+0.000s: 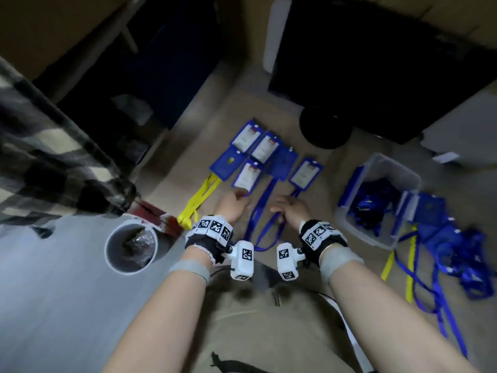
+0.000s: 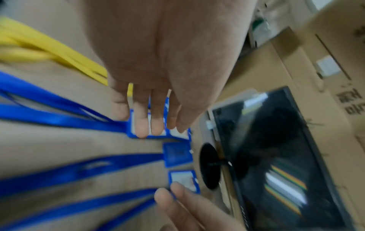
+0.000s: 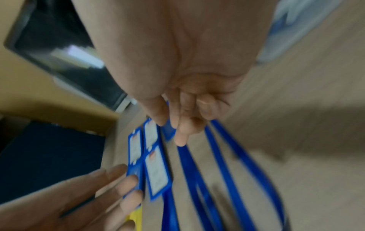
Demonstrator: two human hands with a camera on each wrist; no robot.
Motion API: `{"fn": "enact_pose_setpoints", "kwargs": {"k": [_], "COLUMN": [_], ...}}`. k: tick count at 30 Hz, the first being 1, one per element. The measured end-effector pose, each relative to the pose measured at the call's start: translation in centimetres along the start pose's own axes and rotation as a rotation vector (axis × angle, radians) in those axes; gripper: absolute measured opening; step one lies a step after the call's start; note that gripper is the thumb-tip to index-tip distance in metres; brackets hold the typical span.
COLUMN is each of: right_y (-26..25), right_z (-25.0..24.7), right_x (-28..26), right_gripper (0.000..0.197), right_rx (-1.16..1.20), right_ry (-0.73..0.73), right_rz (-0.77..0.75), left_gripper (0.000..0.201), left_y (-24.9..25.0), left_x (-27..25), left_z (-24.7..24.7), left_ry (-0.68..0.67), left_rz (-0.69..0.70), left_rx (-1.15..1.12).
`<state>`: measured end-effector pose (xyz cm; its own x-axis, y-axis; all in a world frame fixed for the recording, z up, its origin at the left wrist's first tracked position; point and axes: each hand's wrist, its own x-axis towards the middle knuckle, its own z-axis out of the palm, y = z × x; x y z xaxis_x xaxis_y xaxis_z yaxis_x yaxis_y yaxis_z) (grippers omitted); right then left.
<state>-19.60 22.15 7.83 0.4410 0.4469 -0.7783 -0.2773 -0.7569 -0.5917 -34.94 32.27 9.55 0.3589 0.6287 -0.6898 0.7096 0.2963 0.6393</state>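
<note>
At the far left a white paper cup stands on a grey top, with something crumpled inside it. Next to it, a yellow lanyard lies flat on the brown tabletop. It runs up to a dark blue badge holder.

Next comes the left hand. It is open and flat, with the palm down. Its straight fingers reach over the near badge holder, which has a white card in it. The tips touch its near end. The hand is not holding anything. More badge holders lie in a bunch just behind that one, close together.

Blue lanyards lie in long loops between the two hands. The right hand is over them, close to the tabletop. Its fingers are partly bent, with one pointing down at a strap. The pictures are blurry, so I cannot tell if it has hold of the strap. Just past its fingertips lies one more badge holder, set a little apart from the bunch.

Behind that, a black screen stands on a round black foot.

To the right sits a clear plastic bin with blue lanyards inside. At the far right there is a loose pile of blue badge holders with blue and yellow straps.
</note>
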Motion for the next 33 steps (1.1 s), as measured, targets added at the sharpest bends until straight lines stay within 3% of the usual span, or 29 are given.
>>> {"fn": "enact_pose_setpoints", "kwargs": {"k": [3,6,8,13,18,22,24,30,33], "right_y": [1.0,3.2,5.5,12.9,18.5,15.4,14.2,12.0,13.5], "right_z": [-6.8,-14.4,-19.0,-27.4,-33.4,-36.8,-37.8,-35.9,-33.9], "right_x": [-2.4,-4.9,-6.4,-6.9,-1.9,-0.4,1.4,6.5,7.9], "right_gripper": [0.024,0.021,0.019,0.027,0.034,0.037,0.034,0.028,0.057], "right_rx": [0.017,0.105,0.080,0.016,0.083,-0.045,-0.119,-0.494,-0.786], "right_ry": [0.135,0.288,0.398,0.556,0.487,0.282,0.218,0.057,0.017], "right_rz": [-0.019,-0.010,0.002,0.153,0.127,0.008,-0.040,-0.051,-0.132], "left_gripper": [0.027,0.029,0.020,0.012,0.007,0.013,0.005,0.025,0.025], "left_y": [5.3,9.7,11.8,14.2,15.0,15.6,15.9,15.0,14.2], "left_x": [0.0,-1.2,-2.1,-3.5,-4.7,-5.7,-6.2,-6.5,-6.7], "left_z": [4.9,10.6,14.6,23.8,29.9,32.8,33.7,33.8,33.2], "left_ry": [-0.102,-0.234,-0.303,-0.404,-0.420,-0.343,-0.280,-0.034,0.049], "left_rz": [0.123,0.254,0.318,0.257,0.212,0.159,0.127,0.015,-0.036], "left_rx": [-0.016,0.098,0.163,0.084,0.141,0.153,0.134,0.051,0.006]}}
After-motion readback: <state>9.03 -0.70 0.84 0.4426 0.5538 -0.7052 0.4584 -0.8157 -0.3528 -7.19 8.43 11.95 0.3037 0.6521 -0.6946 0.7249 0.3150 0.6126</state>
